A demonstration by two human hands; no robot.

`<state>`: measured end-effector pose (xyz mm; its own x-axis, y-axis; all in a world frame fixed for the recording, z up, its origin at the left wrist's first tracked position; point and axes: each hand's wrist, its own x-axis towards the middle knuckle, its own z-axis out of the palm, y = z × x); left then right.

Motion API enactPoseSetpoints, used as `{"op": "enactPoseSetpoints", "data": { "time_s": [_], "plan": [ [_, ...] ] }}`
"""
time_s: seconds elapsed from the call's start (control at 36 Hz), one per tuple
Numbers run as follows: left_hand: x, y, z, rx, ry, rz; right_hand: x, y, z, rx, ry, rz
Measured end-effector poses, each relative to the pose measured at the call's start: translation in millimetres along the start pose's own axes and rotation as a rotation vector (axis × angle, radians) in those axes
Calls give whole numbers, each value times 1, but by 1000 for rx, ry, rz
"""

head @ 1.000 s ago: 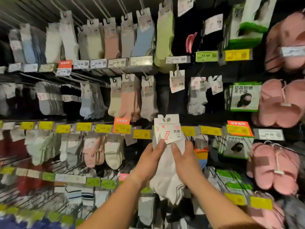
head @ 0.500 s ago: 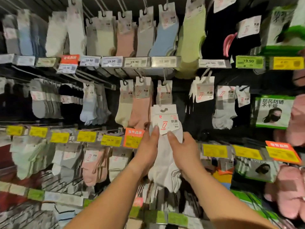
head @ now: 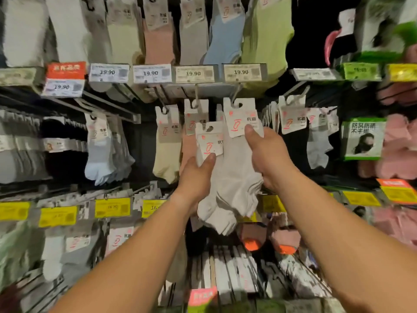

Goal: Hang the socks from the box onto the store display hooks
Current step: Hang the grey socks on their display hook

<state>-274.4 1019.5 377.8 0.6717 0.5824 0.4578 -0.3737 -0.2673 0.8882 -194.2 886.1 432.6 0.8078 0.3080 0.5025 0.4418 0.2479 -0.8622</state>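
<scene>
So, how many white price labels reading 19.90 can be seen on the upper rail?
5: one under the red tag at the left, then four side by side. Labels further right are too blurred to read.

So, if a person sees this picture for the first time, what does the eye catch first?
First the two bare arms reaching up in the middle: the right hand lifts a white sock pack to a hook, while the left hand holds another white pack just below it. Around them, a wall of pastel socks hangs in rows, with yellow price tags lower down.
</scene>
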Motion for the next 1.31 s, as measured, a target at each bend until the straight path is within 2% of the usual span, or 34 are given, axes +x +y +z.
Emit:
{"op": "enactPoseSetpoints", "data": {
  "time_s": [0.25, 0.39, 0.56, 0.64, 0.75, 0.81, 0.92, 1.0, 1.06, 1.14, 1.22, 1.31],
  "plan": [
    [2, 0, 0, -1, -21, -81, 40, -25, 5, 54, -26, -36],
    [-2, -1, -1, -51, -4, -96, 60, -22, 1, 16, -54, 23],
    [-4, -5, -9, -14, 51, -79, 95, -9, 13, -91, 1, 156],
    [-7, -7, -13, -39, 74, -98, 110, 4, 27, -333, 14, 169],
    [-8, -8, -15, -34, 93, -106, 114, 20, 40, -902, -114, 56],
    [-8, -8, -15, -34, 90, -104, 117, 24, 45, -972, -132, 86],
    [-10, -8, -14, -36, 69, -76, 117, 24, 47, -888, -77, 157],
    [-10, -4, -13, -35, 43, -55, 104, 20, 37, -743, 50, 66],
    [-8, -3, -12, -38, 32, -47, 79, 16, 27, -582, 110, -81],
    [-4, 1, -7, -41, 12, -50, 22, 9, 16, -259, 6, -139],
    [-1, 6, 4, -49, -1, -49, -15, 21, 19, -203, -151, -51],
    [2, 9, 15, -84, -38, -50, -19, 34, 20, -174, -87, -60]
  ]
}}
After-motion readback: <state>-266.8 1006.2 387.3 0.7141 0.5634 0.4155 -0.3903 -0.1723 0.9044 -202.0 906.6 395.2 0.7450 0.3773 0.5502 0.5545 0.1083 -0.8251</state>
